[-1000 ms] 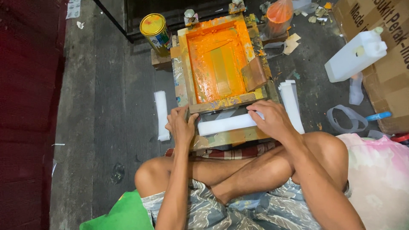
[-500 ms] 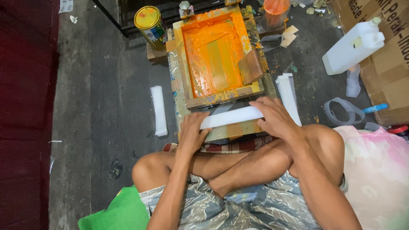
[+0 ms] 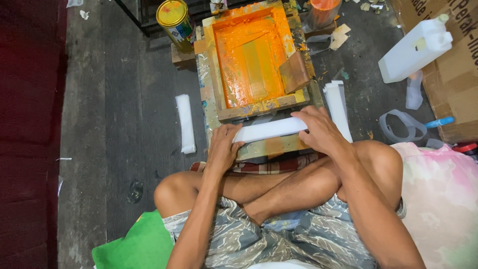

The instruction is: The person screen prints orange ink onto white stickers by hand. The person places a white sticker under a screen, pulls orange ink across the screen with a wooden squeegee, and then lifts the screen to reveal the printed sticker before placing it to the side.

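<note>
Item: white strip, long and narrow, lying crosswise on the near end of a paint-stained wooden base, just below the front edge of the printing frame

Left hand: palm down, fingers curled over the strip's left end, pressing it to the base

Right hand: palm down, fingers spread over the strip's right end, thumb toward the middle; both hands hold the strip flat between them

Printing frame: wooden, rectangular, its screen coated in orange ink with a paler greenish panel at the centre; sits on the base directly beyond the strip

Squeegee: brownish slab, tilted against the frame's right inner side

Loose white strip: on the dark floor left of the base, well apart from the hands

Stack of white strips: on the floor right of the base, just beside the right hand

Yellow-lidded tin: upright, beyond the frame's left corner

Orange container: beyond the frame's right corner

White plastic jug: lying tilted at far right, against a cardboard box

Green sheet: near the person's left knee

Person: seated cross-legged on the floor, patterned shorts, knees either side of the base's near end
</note>
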